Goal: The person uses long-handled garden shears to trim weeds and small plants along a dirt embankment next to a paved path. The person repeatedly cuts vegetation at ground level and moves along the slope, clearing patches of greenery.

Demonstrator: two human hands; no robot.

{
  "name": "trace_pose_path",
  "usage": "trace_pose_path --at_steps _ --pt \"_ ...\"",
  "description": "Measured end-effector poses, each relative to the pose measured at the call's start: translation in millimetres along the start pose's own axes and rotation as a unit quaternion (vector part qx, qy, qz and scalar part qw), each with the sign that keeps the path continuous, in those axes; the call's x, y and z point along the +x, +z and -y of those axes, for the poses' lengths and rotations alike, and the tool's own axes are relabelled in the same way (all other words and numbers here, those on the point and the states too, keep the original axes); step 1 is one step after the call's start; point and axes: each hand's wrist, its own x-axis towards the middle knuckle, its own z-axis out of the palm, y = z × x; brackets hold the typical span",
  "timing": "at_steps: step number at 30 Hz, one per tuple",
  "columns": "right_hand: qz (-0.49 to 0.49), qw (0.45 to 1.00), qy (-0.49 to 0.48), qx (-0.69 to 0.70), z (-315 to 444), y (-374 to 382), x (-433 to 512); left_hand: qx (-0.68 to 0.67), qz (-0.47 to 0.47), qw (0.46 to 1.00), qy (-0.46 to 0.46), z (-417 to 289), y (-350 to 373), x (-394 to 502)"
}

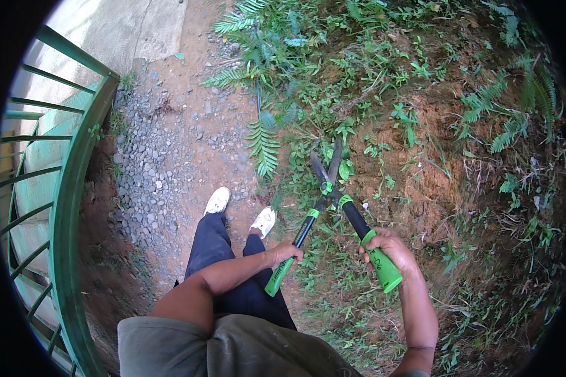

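Observation:
A pair of hedge shears (pixel 335 194) with black shafts and green grips is held out over the weedy bank. My left hand (pixel 285 254) is closed round the upper end of one green grip, and my right hand (pixel 390 247) holds the other, wider grip. The two dark metal blades (pixel 328 162) point away from me and stand apart in a V, their tips among low green leaves (pixel 345 170). Both grips bear writing. Whether the blades touch any stem, I cannot tell.
An earth bank (pixel 420 174) with weeds and ferns rises on the right. A fern frond (pixel 263 150) hangs over the dirt path (pixel 207 158). Grey gravel (pixel 151 184) lies left of my feet, beside a green metal railing (pixel 68 188). Concrete paving (pixel 160 30) is at the top left.

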Motion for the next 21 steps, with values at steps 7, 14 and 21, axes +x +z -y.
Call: trace_pose_path --at_steps 7,14,21 --pt "-0.092 0.981 -0.048 -0.164 -58 2 -29 -0.264 0.208 0.935 -0.112 31 131 -1" --pt "-0.083 0.99 -0.064 -0.093 -68 -17 -64 -0.178 0.194 0.963 -0.059 38 127 6" --pt "-0.059 0.992 -0.033 -0.103 -33 -33 -82 -0.071 0.16 0.984 -0.033 54 99 37"
